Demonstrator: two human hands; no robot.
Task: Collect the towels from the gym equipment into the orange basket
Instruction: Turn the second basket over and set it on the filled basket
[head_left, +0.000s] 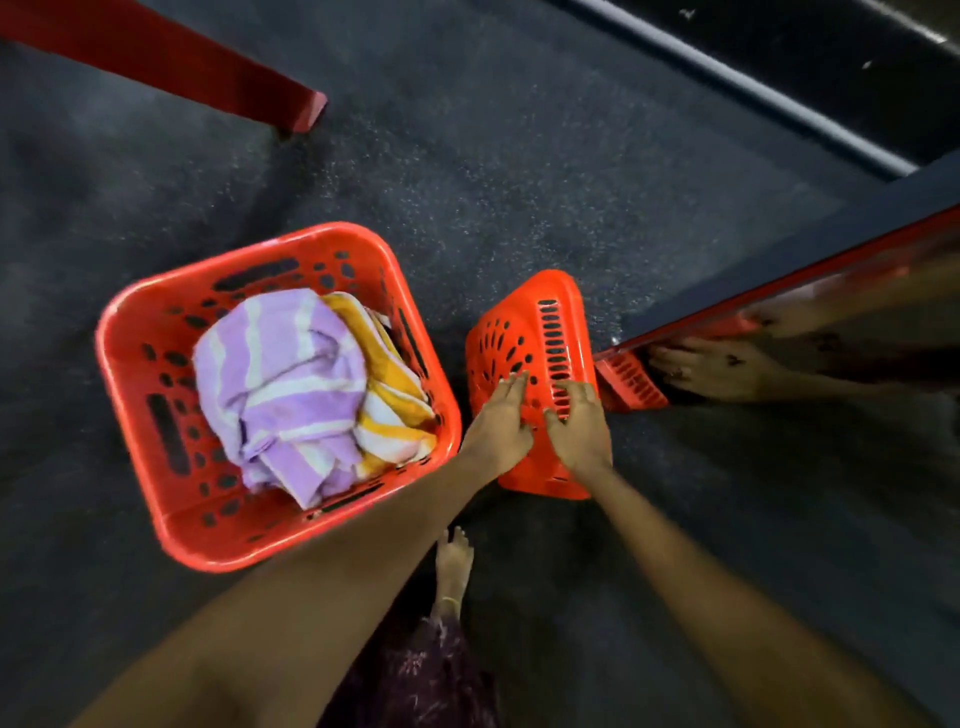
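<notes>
Both hands, left hand (498, 415) and right hand (579, 426), are lying flat-fingered on the perforated orange plastic lid (530, 364); light, stiff, probably best gripped by edges.

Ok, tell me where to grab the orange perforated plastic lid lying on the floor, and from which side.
Take the orange perforated plastic lid by its two long side edges, coming from above. It lies beside the orange plastic basket, domed face up. Left hand and right hand already rest flat on top, so sliding the fingers outward over each rim looks simplest.
</notes>
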